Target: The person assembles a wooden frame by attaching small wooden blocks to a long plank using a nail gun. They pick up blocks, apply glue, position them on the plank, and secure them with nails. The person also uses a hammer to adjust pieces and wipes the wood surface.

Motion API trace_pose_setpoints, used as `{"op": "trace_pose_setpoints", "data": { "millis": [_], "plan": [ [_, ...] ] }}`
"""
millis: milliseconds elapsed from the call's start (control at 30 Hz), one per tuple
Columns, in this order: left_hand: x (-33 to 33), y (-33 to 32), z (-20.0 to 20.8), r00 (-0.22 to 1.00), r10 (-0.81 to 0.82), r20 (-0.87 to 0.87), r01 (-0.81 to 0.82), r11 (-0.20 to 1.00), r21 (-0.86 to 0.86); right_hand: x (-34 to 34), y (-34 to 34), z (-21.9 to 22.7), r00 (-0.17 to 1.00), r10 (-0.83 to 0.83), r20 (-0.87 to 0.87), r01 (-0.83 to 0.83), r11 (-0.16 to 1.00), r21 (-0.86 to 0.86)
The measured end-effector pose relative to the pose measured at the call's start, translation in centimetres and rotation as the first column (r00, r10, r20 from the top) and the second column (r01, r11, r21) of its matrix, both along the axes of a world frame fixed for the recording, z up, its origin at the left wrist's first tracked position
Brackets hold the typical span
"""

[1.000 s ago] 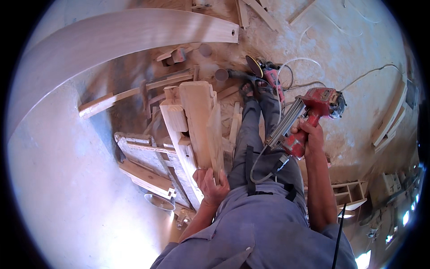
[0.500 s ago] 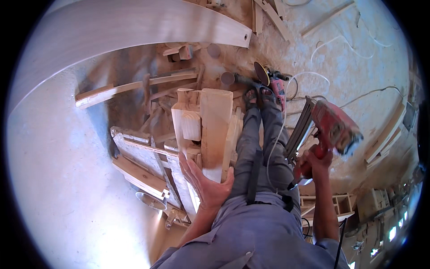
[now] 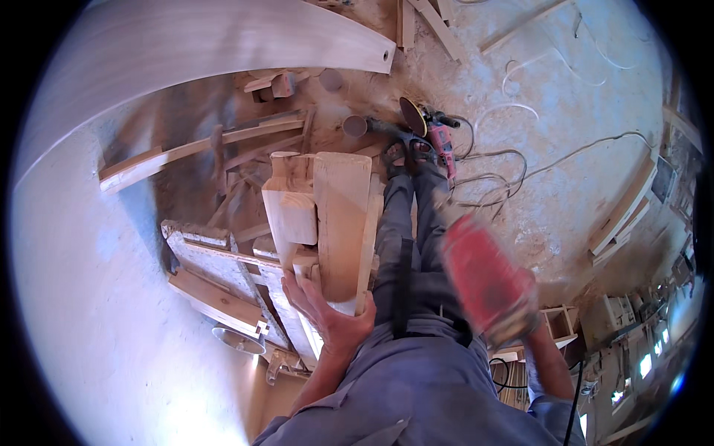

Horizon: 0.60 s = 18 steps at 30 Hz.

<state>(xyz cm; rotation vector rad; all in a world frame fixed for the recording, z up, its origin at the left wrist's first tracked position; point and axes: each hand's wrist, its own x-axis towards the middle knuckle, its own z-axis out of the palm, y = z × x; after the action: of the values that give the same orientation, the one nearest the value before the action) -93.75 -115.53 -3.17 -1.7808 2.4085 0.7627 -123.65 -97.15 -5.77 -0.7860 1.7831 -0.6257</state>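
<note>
A joined wooden workpiece (image 3: 342, 223), made of pale thick boards with a shaped block (image 3: 297, 215) on its left side, rests left of my legs. My left hand (image 3: 338, 320) grips its near end, fingers along the left side and thumb on the right. To the right of it, my right hand (image 3: 526, 291) holds a red nail gun (image 3: 483, 275) in front of my thighs. The nail gun is smeared by motion and hides most of that hand. Its front end points away and seems apart from the wood.
A red angle grinder (image 3: 440, 141) with a round disc lies on the floor by my feet, its cable looping right. A large curved pale panel (image 3: 223, 37) spans the far left. Wood scraps (image 3: 201, 152) and a dusty board frame (image 3: 216, 260) crowd the left side.
The nail gun has swung left and turned, from the right side to in front of my thighs. My left hand keeps its grip. The whole view has shifted slightly.
</note>
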Motion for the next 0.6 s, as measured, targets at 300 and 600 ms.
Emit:
{"op": "trace_pose_setpoints", "data": {
  "millis": [300,600],
  "plan": [
    [-0.4,-0.3,-0.6,1.000,-0.015,-0.014,0.015,0.999,-0.043,2.2,-6.6,2.5,0.935,0.351,-0.045,-0.351,0.906,-0.237],
    [-1.3,-0.4,0.2,0.997,0.066,-0.043,-0.069,0.994,-0.080,2.4,-4.2,1.8,0.955,0.196,0.224,-0.126,0.948,-0.291]
  ]
}}
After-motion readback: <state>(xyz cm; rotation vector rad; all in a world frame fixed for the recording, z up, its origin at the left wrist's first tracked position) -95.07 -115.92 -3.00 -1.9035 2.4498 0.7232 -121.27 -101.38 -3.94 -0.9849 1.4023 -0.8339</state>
